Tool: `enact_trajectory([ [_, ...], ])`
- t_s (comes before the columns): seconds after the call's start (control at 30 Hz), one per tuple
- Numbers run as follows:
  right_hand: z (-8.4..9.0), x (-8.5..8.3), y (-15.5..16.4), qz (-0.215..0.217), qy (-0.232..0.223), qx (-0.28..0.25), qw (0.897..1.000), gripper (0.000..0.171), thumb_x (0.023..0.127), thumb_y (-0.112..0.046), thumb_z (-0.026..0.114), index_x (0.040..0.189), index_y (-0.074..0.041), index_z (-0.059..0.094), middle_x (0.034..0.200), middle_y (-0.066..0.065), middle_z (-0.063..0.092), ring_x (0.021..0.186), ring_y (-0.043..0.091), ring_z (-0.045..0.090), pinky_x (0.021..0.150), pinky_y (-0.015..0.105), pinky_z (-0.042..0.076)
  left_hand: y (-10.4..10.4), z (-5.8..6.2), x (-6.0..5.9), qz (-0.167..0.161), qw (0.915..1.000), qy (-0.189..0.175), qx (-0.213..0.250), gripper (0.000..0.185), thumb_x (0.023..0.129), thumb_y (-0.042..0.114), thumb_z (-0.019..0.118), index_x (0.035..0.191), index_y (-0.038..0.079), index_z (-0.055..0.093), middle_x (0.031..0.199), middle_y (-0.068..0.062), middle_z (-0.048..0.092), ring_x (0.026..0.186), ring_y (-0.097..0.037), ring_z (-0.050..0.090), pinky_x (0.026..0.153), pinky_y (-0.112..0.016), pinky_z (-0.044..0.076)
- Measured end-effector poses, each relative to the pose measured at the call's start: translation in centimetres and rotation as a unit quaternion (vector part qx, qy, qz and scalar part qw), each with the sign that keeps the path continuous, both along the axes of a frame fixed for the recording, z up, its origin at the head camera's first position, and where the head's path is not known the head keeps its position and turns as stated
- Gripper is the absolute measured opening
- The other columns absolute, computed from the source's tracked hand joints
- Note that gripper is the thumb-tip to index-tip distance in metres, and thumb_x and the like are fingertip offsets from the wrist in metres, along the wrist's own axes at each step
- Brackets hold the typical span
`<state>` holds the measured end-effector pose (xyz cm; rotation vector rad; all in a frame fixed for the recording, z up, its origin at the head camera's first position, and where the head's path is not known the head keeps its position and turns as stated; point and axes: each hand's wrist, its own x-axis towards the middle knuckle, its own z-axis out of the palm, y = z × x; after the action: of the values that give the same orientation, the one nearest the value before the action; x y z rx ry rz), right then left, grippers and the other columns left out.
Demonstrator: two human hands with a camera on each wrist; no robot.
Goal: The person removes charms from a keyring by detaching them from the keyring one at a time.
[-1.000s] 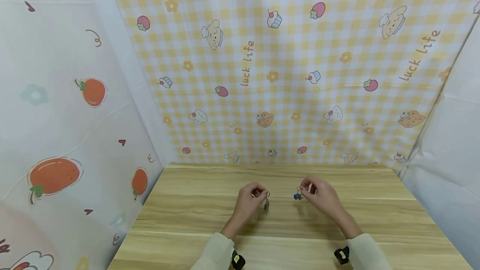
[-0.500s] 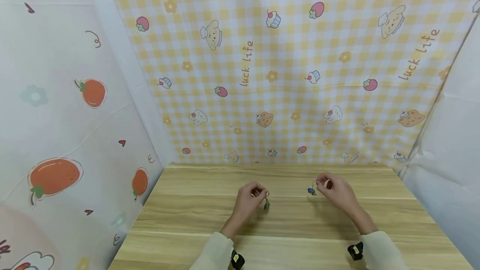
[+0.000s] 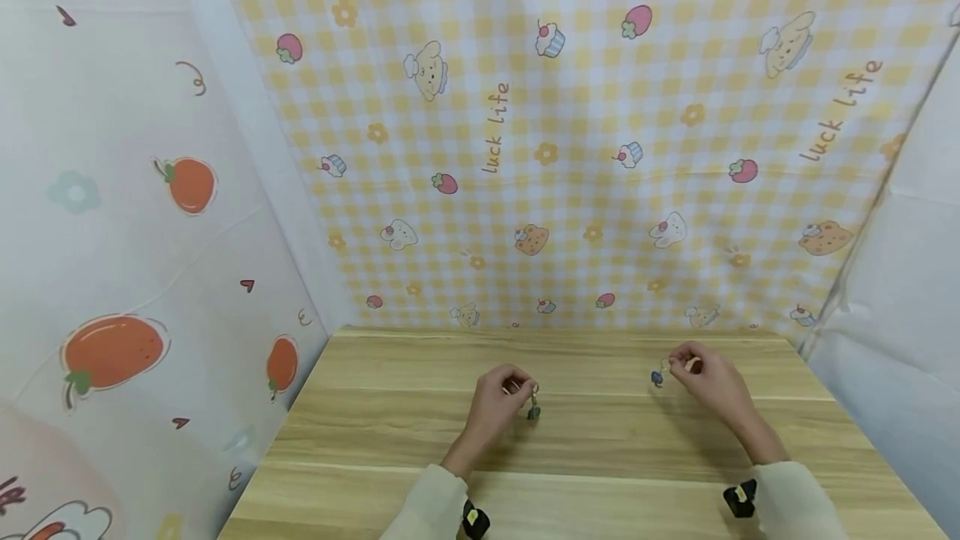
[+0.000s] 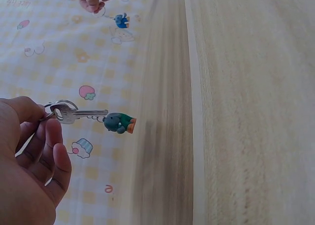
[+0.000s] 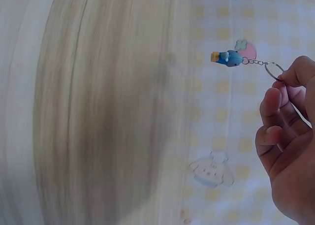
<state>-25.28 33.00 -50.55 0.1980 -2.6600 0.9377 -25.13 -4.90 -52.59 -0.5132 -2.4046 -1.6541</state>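
My left hand (image 3: pixel 497 402) pinches a metal ring between thumb and forefinger. From that ring hang a silver key (image 4: pixel 74 112) and a small figure keychain (image 4: pixel 119 122) in green with a grey head and orange feet. Farther right, my right hand (image 3: pixel 712 382) pinches the ring of a second keychain (image 5: pixel 229 58), a blue figure with yellow-orange feet on a short chain. No key shows on this second ring (image 5: pixel 273 71). Both keychains dangle above the wooden table, well apart from each other.
The wood-grain table (image 3: pixel 570 448) spreads beneath both hands. A yellow checked cloth (image 3: pixel 585 107) hangs behind its far edge, and a white printed cloth (image 3: pixel 135 257) hangs on the left. Black wrist devices (image 3: pixel 476 519) sit at the sleeves.
My right hand has moved rightward and slightly away from me, carrying the blue figure keychain. The left hand has stayed in place with the green one.
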Motion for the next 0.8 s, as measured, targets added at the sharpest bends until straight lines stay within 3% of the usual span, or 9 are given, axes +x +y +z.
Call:
enact_trajectory([
  [0.43,-1.7,0.1,4.1,-0.028,-0.030,-0.026,0.999,0.022,0.106,-0.019,0.063,0.116,0.000,0.070,0.099,0.012,0.070,0.070,0.000,0.059,0.055,0.026,0.051,-0.2,0.2,0.1,0.001,1.0000,-0.004,0.001,0.005,0.098,0.011,0.076,0.094,0.011,0.077,0.091,-0.003,0.075,0.075,-0.001,0.061,0.069,-0.018,0.054],
  [0.67,-2.2,0.6,5.7,-0.037,-0.058,-0.034,0.997,0.029,0.109,-0.021,0.059,0.121,0.004,0.066,0.103,0.015,0.068,0.066,0.012,0.064,0.055,0.028,0.051,-0.3,0.2,0.3,0.002,1.0000,-0.007,0.003,0.005,0.099,0.011,0.075,0.094,0.011,0.077,0.092,-0.004,0.075,0.075,-0.002,0.061,0.068,-0.019,0.055],
  [0.8,-2.6,0.9,6.7,-0.050,-0.062,-0.030,0.996,0.031,0.110,-0.024,0.058,0.122,0.004,0.065,0.105,0.016,0.068,0.065,0.011,0.064,0.055,0.028,0.051,-0.4,0.2,0.3,0.002,1.0000,-0.007,0.002,0.005,0.099,0.012,0.076,0.094,0.012,0.077,0.092,-0.003,0.075,0.075,-0.001,0.061,0.069,-0.018,0.055],
])
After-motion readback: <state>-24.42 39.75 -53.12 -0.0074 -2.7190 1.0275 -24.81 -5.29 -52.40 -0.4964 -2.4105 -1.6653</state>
